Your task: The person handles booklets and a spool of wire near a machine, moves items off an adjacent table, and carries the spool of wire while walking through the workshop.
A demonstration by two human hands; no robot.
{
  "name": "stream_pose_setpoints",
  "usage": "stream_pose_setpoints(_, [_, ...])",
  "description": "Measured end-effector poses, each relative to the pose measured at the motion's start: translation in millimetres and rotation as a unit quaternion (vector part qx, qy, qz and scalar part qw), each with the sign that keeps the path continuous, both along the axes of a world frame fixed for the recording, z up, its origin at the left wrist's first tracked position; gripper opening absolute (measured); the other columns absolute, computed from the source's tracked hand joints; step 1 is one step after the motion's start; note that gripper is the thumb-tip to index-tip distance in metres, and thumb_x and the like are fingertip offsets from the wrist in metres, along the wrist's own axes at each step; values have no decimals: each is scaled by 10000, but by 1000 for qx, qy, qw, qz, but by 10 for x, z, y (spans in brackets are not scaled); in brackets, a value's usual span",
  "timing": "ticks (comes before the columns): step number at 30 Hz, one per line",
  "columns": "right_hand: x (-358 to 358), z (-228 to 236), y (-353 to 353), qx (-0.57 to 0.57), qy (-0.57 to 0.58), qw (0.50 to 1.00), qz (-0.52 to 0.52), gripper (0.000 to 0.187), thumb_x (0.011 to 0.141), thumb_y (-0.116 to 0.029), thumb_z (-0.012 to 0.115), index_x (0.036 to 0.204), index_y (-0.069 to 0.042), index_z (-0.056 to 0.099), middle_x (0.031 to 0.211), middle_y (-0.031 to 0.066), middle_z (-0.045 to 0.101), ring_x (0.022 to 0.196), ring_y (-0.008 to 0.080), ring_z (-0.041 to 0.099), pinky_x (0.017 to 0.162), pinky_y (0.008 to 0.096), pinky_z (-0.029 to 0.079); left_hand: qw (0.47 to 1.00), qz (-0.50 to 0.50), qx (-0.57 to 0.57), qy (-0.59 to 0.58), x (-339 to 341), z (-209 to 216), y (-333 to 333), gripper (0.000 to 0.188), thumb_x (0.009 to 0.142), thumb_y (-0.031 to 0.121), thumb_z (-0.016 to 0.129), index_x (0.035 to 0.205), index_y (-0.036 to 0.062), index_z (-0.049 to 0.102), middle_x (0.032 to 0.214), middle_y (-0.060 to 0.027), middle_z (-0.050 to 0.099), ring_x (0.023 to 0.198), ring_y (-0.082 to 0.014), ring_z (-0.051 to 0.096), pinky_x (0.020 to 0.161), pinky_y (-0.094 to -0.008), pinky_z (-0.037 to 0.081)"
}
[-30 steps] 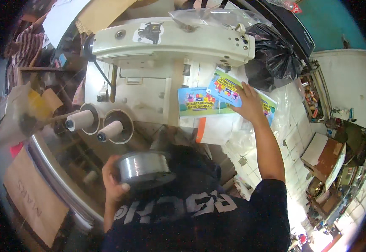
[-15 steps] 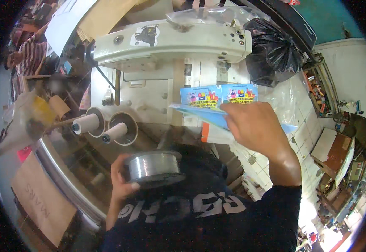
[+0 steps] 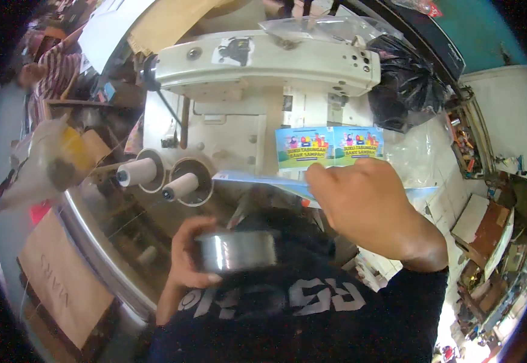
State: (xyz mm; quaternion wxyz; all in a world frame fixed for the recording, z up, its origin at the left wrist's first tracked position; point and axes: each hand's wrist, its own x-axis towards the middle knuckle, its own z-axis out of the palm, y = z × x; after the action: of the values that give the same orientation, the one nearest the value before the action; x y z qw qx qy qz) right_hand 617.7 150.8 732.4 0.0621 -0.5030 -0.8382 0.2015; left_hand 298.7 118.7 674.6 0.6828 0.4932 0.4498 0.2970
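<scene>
In front of my body, my left hand (image 3: 186,257) grips a spool of shiny metallic wire (image 3: 239,251) by its side, fingers above and thumb below. My right hand (image 3: 369,202) pinches a light-blue paper sheet or thin booklet (image 3: 263,180), seen nearly edge-on. Whether it is one sheet or several, I cannot tell. Just beyond that hand, brightly printed blue-and-green booklet covers (image 3: 304,148) lie side by side at the right end of the machine bed. A cream sewing machine (image 3: 269,66) stretches across behind them.
Two white thread spools (image 3: 137,173) stick out at the left of the machine. A black plastic bag (image 3: 405,85) sits at its right end, above clear plastic (image 3: 411,157). Brown cardboard (image 3: 64,278) stands at lower left. Cluttered shelving (image 3: 487,224) lines the right.
My right hand has moved slightly, swinging the blue sheet's left end lower and further left. The spool in my left hand has turned a little. The whole view has shifted slightly.
</scene>
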Motion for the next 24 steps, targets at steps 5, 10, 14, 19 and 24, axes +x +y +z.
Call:
stream_pose_setpoints(5, [-344, -3, -38, -48, 19, 994, 93, 104, 759, -157, 578, 755, -57, 552, 608, 101, 598, 542, 271, 621, 491, 389, 473, 978, -210, 5, -13, 248, 298, 225, 1255, 507, 247, 864, 1462, 46, 74, 1039, -206, 645, 1011, -286, 626, 915, -379, 439])
stream_pose_setpoints(10, [-450, 203, -16, -89, 40, 985, 141, 114, 789, -191, 637, 838, -90, 614, 670, 59, 615, 563, 238, 610, 520, 354, 467, 969, -242, 57, 4, 185, 226, 290, 907, 515, 220, 851, 1280, 25, 404, 1117, -170, 612, 1029, -220, 604, 891, -330, 441])
stream_pose_setpoints(14, [-502, 320, -174, -85, 53, 990, 104, 149, 750, -131, 555, 857, -38, 600, 625, 90, 605, 570, 263, 634, 500, 393, 482, 970, -231, 60, -41, 53, 133, 265, 882, 515, 222, 851, 1256, 24, 416, 1066, -154, 624, 997, -203, 611, 882, -316, 442])
stream_pose_setpoints(19, [-661, 367, -328, 13, 57, 996, 70, 295, 743, -144, 560, 1007, -28, 625, 657, 8, 567, 549, 159, 584, 475, 298, 403, 978, -144, 27, -149, -1, 93, 153, 972, 492, 206, 881, 1292, 29, 359, 1168, -155, 541, 1043, -255, 584, 885, -355, 454])
stream_pose_setpoints(24, [-763, 420, -465, 169, -10, 980, 108, 326, 686, -139, 582, 985, -29, 653, 742, 11, 591, 550, 100, 507, 464, 247, 325, 972, -172, 92, -132, -128, 92, 148, 986, 489, 198, 889, 1293, 36, 342, 1226, -158, 479, 1068, -289, 563, 914, -398, 462])
